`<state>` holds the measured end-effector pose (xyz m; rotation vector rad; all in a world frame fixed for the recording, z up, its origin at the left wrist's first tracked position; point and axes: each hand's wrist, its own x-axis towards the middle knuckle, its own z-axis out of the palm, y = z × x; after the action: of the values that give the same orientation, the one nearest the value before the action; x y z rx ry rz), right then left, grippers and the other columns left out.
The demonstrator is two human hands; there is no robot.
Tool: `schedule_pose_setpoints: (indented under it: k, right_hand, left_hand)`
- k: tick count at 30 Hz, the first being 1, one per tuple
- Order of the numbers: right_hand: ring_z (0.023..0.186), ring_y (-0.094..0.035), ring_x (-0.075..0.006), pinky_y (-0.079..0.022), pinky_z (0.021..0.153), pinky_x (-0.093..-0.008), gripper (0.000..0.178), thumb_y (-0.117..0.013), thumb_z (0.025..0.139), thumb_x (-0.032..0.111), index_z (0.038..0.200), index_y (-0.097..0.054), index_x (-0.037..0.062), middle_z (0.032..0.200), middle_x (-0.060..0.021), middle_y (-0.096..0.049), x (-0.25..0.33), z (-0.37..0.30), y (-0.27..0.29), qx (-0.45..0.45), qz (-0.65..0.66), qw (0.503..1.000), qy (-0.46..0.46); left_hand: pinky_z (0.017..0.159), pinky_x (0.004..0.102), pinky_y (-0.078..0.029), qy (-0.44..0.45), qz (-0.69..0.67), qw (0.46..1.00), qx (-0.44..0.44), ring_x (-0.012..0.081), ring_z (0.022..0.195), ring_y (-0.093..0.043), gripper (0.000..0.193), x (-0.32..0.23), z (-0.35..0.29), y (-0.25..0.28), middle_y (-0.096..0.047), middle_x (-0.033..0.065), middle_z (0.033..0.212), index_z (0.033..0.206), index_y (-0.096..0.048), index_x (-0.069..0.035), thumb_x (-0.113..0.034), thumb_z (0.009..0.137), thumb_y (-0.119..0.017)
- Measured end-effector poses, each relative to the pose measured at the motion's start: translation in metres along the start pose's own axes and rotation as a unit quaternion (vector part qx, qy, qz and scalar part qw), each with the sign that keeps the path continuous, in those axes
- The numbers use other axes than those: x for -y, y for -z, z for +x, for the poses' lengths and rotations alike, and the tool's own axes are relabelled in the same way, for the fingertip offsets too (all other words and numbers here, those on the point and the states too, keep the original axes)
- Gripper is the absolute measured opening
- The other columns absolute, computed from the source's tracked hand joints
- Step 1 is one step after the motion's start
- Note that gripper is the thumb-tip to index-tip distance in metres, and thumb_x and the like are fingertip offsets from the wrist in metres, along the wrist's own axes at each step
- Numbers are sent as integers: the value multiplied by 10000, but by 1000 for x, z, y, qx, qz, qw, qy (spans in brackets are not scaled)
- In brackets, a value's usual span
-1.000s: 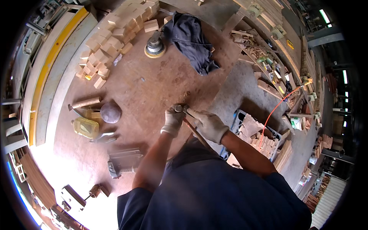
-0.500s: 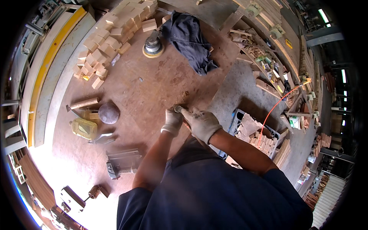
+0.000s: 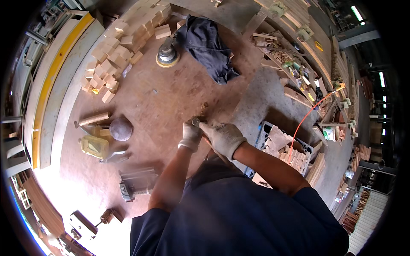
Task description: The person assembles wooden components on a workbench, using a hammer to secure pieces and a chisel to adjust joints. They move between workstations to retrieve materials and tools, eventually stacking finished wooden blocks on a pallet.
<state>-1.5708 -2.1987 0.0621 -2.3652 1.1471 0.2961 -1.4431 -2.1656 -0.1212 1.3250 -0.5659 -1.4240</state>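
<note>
My left hand (image 3: 191, 134), in a pale work glove, is closed at the near edge of the brown worktable (image 3: 171, 98). From the top of its grip sticks a small grey piece with a round end (image 3: 196, 121); its kind I cannot make out. My right hand (image 3: 224, 137), gloved too, lies wrapped with its fingertips against that same piece. Below the right fingers shows a narrow brown wooden edge (image 3: 207, 141), mostly covered by the hand. A little wood dust (image 3: 204, 105) lies on the tabletop just beyond both hands.
A round sander (image 3: 167, 55) stands beside a dark cloth (image 3: 209, 47). Wooden blocks (image 3: 115, 51) are piled far left. Nearer lie a hammer (image 3: 94, 119), a brown round object (image 3: 121, 128), a yellowish container (image 3: 94, 147) and a grey power tool (image 3: 137, 184). A crate (image 3: 261, 136) with wood pieces stands right.
The whole view has shifted slightly to the left. My hands have moved very little, and their hold on the grey piece looks the same.
</note>
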Motion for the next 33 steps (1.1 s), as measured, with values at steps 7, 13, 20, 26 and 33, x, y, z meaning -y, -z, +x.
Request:
schedule_pose_setpoints:
  k: [7, 13, 20, 26, 33]
  right_hand:
    - [983, -728, -354, -583, 822, -483, 504, -637, 1002, 257, 1488, -555, 152, 1103, -179, -694, 16, -1, -12, 8, -52, 997, -50]
    - [957, -733, -373, -585, 792, -488, 513, -661, 985, 276, 1468, -558, 139, 1086, -197, -698, -1, 22, -15, 9, -37, 999, -30]
    - [961, -736, -381, -584, 784, -493, 490, -643, 994, 291, 1452, -563, 134, 1085, -210, -711, 10, 16, -6, 10, -59, 998, -35]
    - [985, -738, -372, -589, 820, -478, 449, -644, 992, 293, 1406, -577, 131, 1101, -205, -711, 9, 15, -8, 13, -57, 997, -50]
    - [1003, -739, -373, -590, 852, -482, 463, -664, 962, 285, 1397, -586, 147, 1105, -201, -713, 5, 8, -9, 11, -50, 998, -44]
  left_hand:
    - [728, 292, -577, -2, 2, 1000, 18, 100, 806, -652, 164, 2, -1, 4, -758, 27, 954, 1113, -765, 22, 8, 954, -725]
    - [763, 284, -584, 30, 27, 999, 15, 103, 837, -674, 159, -6, -4, 5, -772, 28, 989, 1089, -769, 1, -29, 933, -761]
    - [782, 294, -593, -18, 96, 995, 30, 121, 852, -715, 159, -4, -3, 5, -794, 56, 1006, 1095, -769, -14, -70, 947, -753]
    - [707, 291, -578, 33, 20, 999, 28, 107, 806, -694, 130, -15, -6, 1, -780, 21, 937, 1085, -774, -31, -91, 980, -727]
    - [598, 278, -531, 67, 2, 997, 24, 74, 734, -650, 119, -22, -9, -2, -763, -5, 891, 1065, -778, -29, -99, 979, -735]
